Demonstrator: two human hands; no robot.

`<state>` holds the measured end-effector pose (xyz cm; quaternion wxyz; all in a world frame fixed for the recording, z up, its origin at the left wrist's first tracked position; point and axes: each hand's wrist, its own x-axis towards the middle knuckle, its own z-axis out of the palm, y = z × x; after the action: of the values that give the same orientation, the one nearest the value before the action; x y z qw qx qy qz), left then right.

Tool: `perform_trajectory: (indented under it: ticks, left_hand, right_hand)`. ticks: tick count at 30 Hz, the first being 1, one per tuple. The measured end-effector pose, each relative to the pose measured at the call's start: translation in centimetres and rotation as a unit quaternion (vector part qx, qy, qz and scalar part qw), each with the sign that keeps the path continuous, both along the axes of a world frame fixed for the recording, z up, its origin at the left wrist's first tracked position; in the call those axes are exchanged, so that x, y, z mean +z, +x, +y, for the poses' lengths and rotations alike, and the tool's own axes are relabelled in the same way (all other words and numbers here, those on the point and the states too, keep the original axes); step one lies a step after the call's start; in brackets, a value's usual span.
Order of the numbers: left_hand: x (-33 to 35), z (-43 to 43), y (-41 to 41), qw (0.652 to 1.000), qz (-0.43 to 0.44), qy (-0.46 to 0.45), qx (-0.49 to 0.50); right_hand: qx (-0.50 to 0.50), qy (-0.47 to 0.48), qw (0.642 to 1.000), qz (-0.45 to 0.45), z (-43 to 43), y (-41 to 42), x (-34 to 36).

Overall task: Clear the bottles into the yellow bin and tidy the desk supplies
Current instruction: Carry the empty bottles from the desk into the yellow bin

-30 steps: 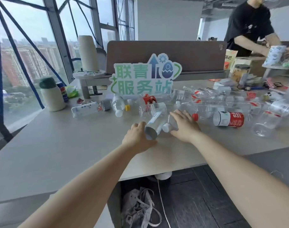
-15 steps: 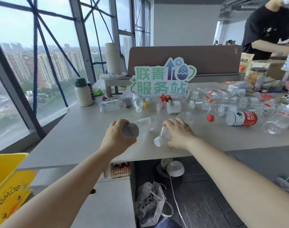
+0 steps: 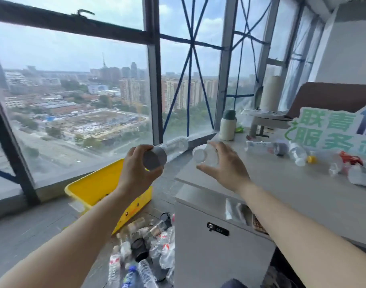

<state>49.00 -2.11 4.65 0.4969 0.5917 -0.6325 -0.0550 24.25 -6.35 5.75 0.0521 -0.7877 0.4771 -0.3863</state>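
While a person stands at the end of a grey desk (image 3: 302, 194) beside a tall window (image 3: 74, 100), each bare hand carries one empty plastic bottle in the air. The left hand (image 3: 136, 171) is wrapped round the base of a clear bottle (image 3: 173, 145). Its flat bottom faces the viewer, and its long axis runs away toward the glass, tilted slightly up. The right hand (image 3: 225, 165) curls thumb and fingers loosely about a white-capped bottle (image 3: 200, 155), cap toward the viewer, just above the desk's corner.

The yellow bin (image 3: 94, 183) sits on the floor under the window, below the left hand and a little to its left, and the forearm hides part of it. The left hand is plainly the nearer one; the right would probably have to travel further leftward to drop its load. More bottles (image 3: 296, 151) lie on the desk beside a green-lettered sign (image 3: 327, 129). A heap of bottles (image 3: 140, 256) lies on the floor by a grey cabinet (image 3: 209, 235).
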Motion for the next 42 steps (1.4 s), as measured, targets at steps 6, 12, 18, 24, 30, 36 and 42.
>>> perform_trajectory:
  ticks: [6, 12, 18, 24, 30, 36, 42]
  left_hand:
    - [-1.0, 1.0, 11.8, 0.994, 0.016, -0.018, 0.111]
    - [-2.6, -2.2, 21.0, 0.982, 0.024, -0.014, 0.186]
    - [-3.5, -8.5, 28.7, 0.976, 0.039, -0.027, 0.211]
    - [-2.6, -18.8, 34.3, 0.965, -0.053, 0.063, 0.248]
    - [-7.2, -23.1, 37.3, 0.902, -0.132, 0.345, 0.221]
    - [-9.0, -22.4, 36.7, 0.904, -0.139, 0.357, 0.192]
    - [-7.3, -21.1, 32.1, 0.940, -0.097, 0.284, 0.162]
  right_hand:
    - [0.144, 0.025, 0.986, -0.087, -4.3, 15.5, -1.0]
    - [0.226, 0.058, 0.957, -0.172, -9.8, 27.9, -3.3]
    - [0.251, 0.049, 0.936, -0.242, -17.1, 36.6, -4.7]
    - [0.205, 0.063, 0.969, -0.127, -27.6, 44.5, -4.3]
    - [0.102, 0.275, 0.943, 0.159, -33.3, 46.7, -9.7]
    - [0.114, 0.285, 0.930, 0.204, -31.3, 43.7, -11.2]
    - [0.146, 0.273, 0.942, 0.131, -28.1, 39.5, -8.8]
